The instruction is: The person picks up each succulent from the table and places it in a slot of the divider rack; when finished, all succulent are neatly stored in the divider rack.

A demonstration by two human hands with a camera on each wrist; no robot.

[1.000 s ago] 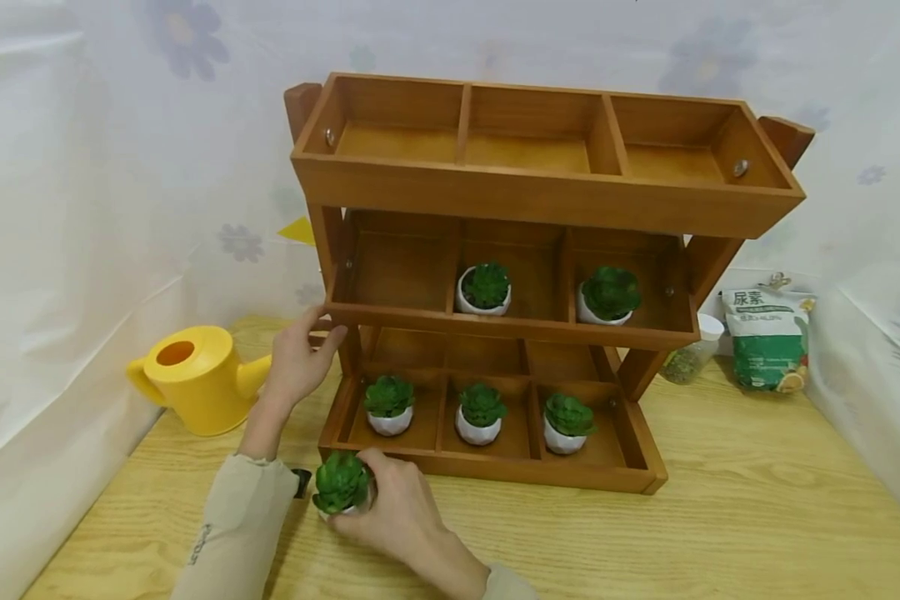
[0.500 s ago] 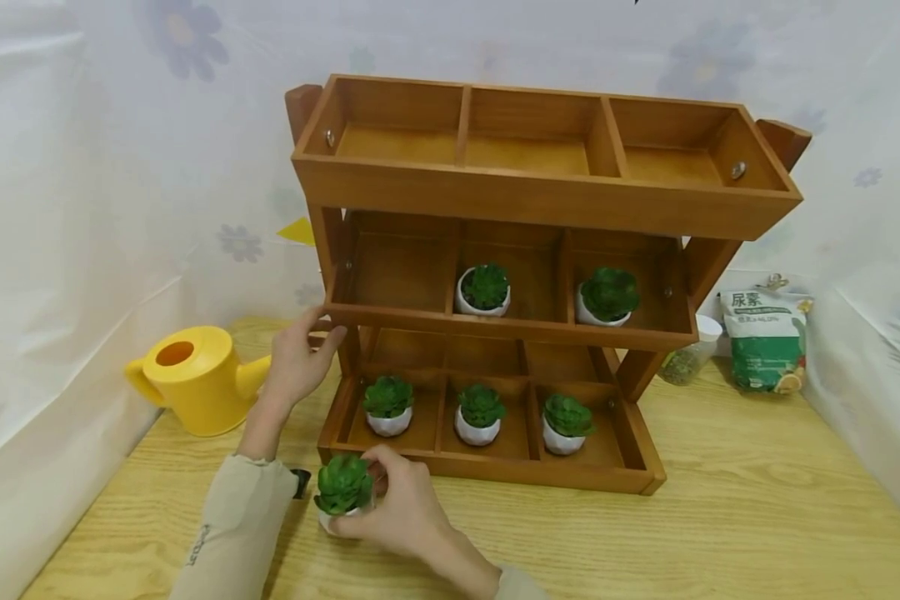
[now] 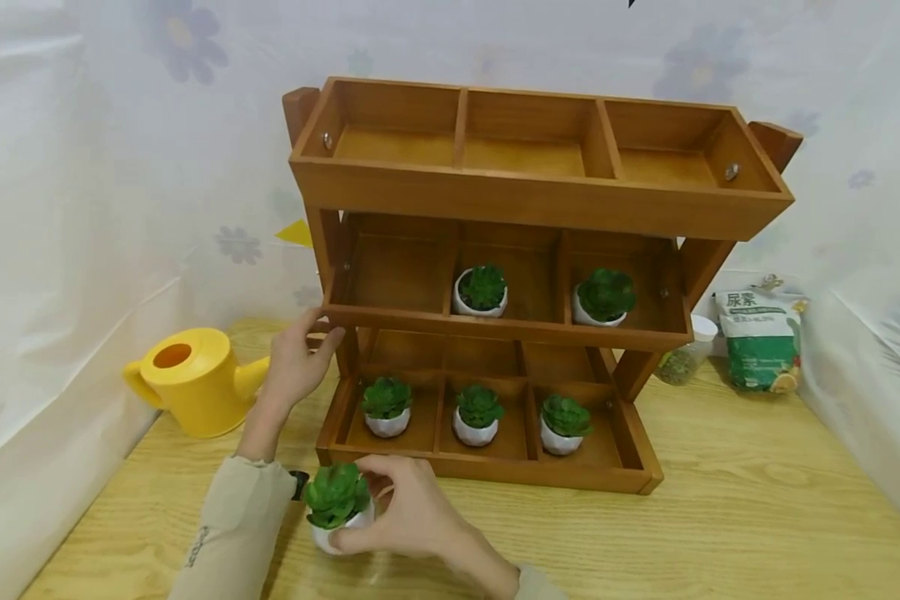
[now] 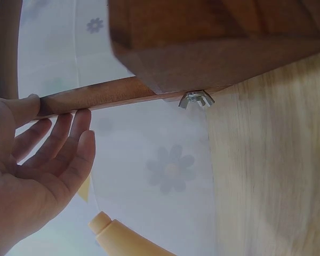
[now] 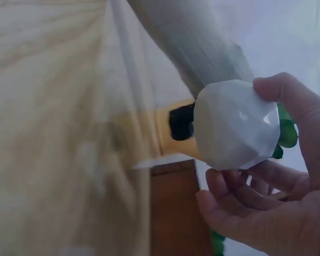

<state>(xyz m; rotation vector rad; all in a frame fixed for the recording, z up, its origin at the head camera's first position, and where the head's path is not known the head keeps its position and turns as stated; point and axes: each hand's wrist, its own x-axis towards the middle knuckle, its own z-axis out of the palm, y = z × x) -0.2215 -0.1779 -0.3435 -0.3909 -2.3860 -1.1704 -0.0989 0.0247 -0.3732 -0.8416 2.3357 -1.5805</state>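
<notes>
My right hand (image 3: pixel 412 510) holds a small potted succulent (image 3: pixel 335 498) just in front of the wooden rack's lower left corner. Thumb and fingers grip the white faceted pot (image 5: pixel 236 125), seen from its side and base in the right wrist view. My left hand (image 3: pixel 298 358) is at the left side of the three-tier wooden plant rack (image 3: pixel 540 207). In the left wrist view its thumb lies over a wooden bar (image 4: pixel 104 95) of the rack, fingertips beneath. Two potted succulents (image 3: pixel 480 292) stand in the middle tier's centre and right compartments; the bottom tier's three compartments hold one each.
A yellow watering can (image 3: pixel 195 383) stands left of the rack, close to my left forearm. Behind the rack's right end are a lidded jar (image 3: pixel 686 354) and a green-white bag (image 3: pixel 761 337). A wing nut (image 4: pixel 196 99) sticks out below the rack's frame.
My right hand has drawn the potted succulent slightly downward in the head view, toward me, and more of the pot shows. The left hand stays in place on the rack.
</notes>
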